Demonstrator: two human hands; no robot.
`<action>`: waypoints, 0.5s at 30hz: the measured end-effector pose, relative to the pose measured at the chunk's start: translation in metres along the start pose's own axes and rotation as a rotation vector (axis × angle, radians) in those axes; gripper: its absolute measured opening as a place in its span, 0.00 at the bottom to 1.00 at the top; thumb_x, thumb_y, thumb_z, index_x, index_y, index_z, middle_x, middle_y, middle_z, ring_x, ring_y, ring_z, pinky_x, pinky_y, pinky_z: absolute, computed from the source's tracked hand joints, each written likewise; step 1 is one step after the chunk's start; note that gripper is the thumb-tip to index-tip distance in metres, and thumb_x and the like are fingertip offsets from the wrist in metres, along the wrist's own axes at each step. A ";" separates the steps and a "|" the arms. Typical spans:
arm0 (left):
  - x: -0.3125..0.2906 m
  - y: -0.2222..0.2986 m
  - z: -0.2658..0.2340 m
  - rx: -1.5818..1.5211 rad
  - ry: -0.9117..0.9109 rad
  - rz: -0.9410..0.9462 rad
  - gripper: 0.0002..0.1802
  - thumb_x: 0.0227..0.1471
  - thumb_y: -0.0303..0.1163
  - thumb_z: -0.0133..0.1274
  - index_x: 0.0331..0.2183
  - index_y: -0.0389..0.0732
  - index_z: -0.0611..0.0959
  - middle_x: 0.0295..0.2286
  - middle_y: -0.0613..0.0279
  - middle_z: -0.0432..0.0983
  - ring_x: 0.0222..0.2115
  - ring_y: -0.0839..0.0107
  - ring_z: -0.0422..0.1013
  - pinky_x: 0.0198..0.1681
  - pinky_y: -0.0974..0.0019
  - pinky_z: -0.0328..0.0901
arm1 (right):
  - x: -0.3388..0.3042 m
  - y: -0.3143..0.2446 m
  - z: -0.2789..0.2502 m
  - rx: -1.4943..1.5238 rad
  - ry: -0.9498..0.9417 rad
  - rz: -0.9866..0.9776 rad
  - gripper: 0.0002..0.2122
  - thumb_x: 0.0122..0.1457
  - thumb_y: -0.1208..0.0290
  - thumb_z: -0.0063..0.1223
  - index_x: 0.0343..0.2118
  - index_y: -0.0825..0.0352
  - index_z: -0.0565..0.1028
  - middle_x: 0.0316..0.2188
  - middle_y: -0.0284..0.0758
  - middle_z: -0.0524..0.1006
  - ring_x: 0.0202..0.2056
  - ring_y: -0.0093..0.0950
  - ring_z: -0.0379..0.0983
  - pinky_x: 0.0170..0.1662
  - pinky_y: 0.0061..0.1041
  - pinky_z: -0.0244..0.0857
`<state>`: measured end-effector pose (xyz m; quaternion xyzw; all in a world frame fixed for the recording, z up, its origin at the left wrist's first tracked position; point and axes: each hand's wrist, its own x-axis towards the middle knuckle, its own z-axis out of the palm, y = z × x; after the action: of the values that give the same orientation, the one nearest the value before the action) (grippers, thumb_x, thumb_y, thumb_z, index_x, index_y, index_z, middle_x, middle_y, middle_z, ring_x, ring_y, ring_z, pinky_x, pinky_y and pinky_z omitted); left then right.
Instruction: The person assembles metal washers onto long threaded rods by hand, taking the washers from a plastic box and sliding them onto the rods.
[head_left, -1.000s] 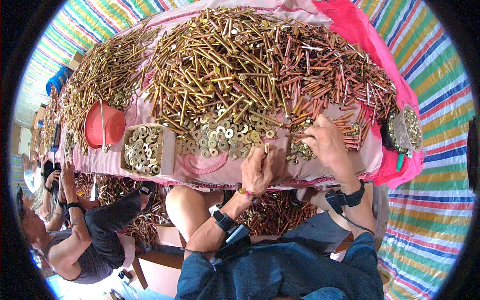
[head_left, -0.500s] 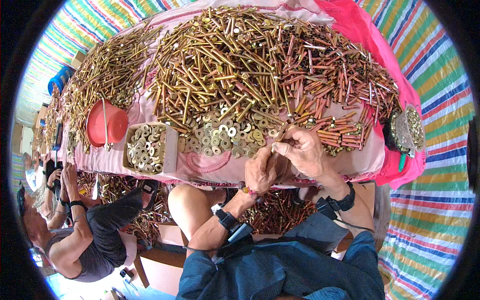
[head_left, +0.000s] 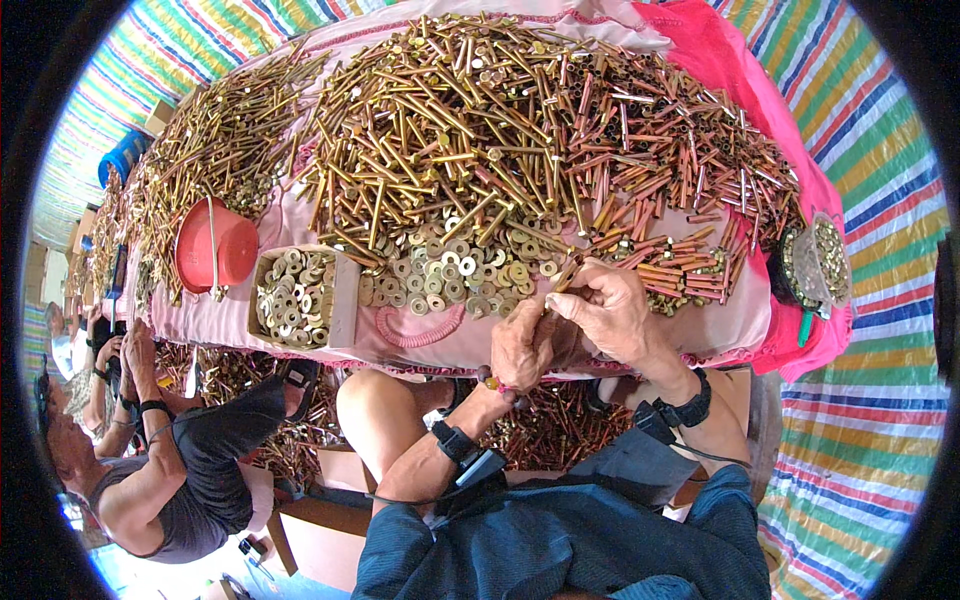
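Observation:
My hands meet at the table's near edge over one slim brassy bolt [head_left: 567, 274], tilted with its far end up and to the right. The closed fingers of my left hand [head_left: 522, 345] grip its lower end. My right hand [head_left: 614, 312] pinches it higher up with thumb and fingers, which partly hide it. Just beyond my left hand lie loose flat washers [head_left: 440, 272]. Copper-coloured sleeves [head_left: 690, 262] are spread beyond my right hand, with small nuts among them. Behind these rises a large heap of long yellowish bolts [head_left: 430, 130].
A cardboard box of washers [head_left: 343, 300] and a red bucket [head_left: 232, 245] stand on the left. At the right edge is a clear tub [head_left: 832, 262] of small parts. Pink cloth [head_left: 740, 318] covers the table. Another person [head_left: 165, 480] works at the left. More metal parts [head_left: 560, 425] lie below the table.
Both hands stay together on the bolt. My right hand has shifted slightly down, and the fingers have adjusted around the bolt's upper part.

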<state>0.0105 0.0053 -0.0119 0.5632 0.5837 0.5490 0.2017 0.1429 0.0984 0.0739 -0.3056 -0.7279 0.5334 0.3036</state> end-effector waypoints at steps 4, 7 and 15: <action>-0.001 -0.004 0.000 0.052 0.097 0.104 0.22 0.53 0.20 0.50 0.52 0.35 0.74 0.33 0.46 0.78 0.32 0.52 0.77 0.35 0.59 0.69 | -0.001 -0.001 0.003 -0.343 -0.008 -0.159 0.09 0.53 0.72 0.63 0.31 0.74 0.78 0.29 0.39 0.77 0.29 0.33 0.76 0.33 0.29 0.69; -0.003 0.015 -0.007 -0.145 0.014 -0.101 0.23 0.56 0.24 0.51 0.54 0.36 0.73 0.45 0.45 0.76 0.41 0.51 0.77 0.41 0.57 0.71 | -0.004 0.016 0.004 -0.395 -0.017 -0.192 0.09 0.52 0.73 0.63 0.30 0.74 0.78 0.26 0.39 0.75 0.27 0.32 0.75 0.30 0.28 0.67; -0.001 0.006 -0.006 0.069 0.103 0.008 0.16 0.59 0.27 0.52 0.49 0.37 0.76 0.37 0.49 0.78 0.35 0.57 0.77 0.38 0.59 0.70 | -0.009 0.044 0.012 -0.584 -0.189 -0.232 0.07 0.45 0.80 0.56 0.30 0.72 0.75 0.22 0.44 0.69 0.28 0.44 0.72 0.31 0.40 0.67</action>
<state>0.0079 0.0007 -0.0048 0.5431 0.6095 0.5578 0.1498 0.1445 0.0953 0.0274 -0.2439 -0.9050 0.2901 0.1930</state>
